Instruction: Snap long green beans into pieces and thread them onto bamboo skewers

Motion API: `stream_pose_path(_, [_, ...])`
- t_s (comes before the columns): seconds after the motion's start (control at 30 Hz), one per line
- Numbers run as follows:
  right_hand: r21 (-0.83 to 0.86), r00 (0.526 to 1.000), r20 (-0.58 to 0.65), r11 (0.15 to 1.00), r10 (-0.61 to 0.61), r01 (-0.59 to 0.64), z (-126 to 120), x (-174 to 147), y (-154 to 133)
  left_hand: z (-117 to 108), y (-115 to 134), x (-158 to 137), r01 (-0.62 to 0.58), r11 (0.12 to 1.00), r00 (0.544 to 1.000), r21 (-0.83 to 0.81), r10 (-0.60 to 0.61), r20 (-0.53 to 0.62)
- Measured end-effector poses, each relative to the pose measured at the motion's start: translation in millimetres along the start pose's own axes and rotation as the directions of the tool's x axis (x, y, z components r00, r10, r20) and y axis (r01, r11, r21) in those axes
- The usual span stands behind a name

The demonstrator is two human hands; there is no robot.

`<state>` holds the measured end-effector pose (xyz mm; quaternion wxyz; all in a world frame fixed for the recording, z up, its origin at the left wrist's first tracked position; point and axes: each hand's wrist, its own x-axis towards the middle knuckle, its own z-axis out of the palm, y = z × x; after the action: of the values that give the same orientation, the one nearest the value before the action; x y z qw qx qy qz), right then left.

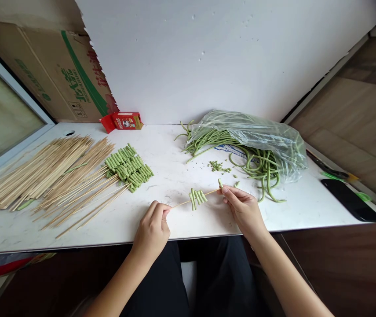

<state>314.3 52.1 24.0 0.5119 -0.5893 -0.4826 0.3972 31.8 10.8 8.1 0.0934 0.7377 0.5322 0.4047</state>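
The left hand (153, 226) is just above the front edge of the white surface (171, 143), its grip closed narrowly on one end of a thin wooden skewer (181, 204). The skewer slants up toward the right hand (243, 209), with a few short green bean pieces (193, 200) threaded side by side across its middle. Thumb and fingers of the right hand pinch one more cut piece (220, 183) at the skewer's far end — whether the point has gone into it, I cannot tell.

Toward the left edge of the surface lies a broad heap of bare skewers (49, 167). Beside it, nearer the middle, loaded skewers (130, 167) lie together, their bean pieces packed in a green block and their bare ends running toward the front edge.

Along the back edge, right of the middle, a clear plastic bag (257, 125) partly covers long green beans (268, 169), some spilling toward the front. Small green scraps (219, 166) are scattered just beside them. A red box (128, 120) sits at the back edge, left of the middle — and a black phone (351, 200) lies near the front right corner.
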Motion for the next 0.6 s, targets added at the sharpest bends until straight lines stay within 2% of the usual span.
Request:
stream_pose_path(0.2, [0.065, 0.999, 0.016, 0.997, 0.045, -0.046, 2, -2, -8, -1, 1, 2, -0.015, 1.000, 1.000, -0.003, 0.015, -0.012])
stream_pose_path(0.47, [0.100, 0.976, 0.213, 0.995, -0.037, 0.016, 22, -19, -29, -3, 3, 1, -0.065, 0.997, 0.998, -0.039, 0.065, -0.001])
stream_pose_path(0.6, [0.011, 0.983, 0.182, 1.000, -0.007, 0.005, 7, -10, -31, -4, 2, 3, -0.059, 0.997, 0.998, -0.046, 0.058, -0.020])
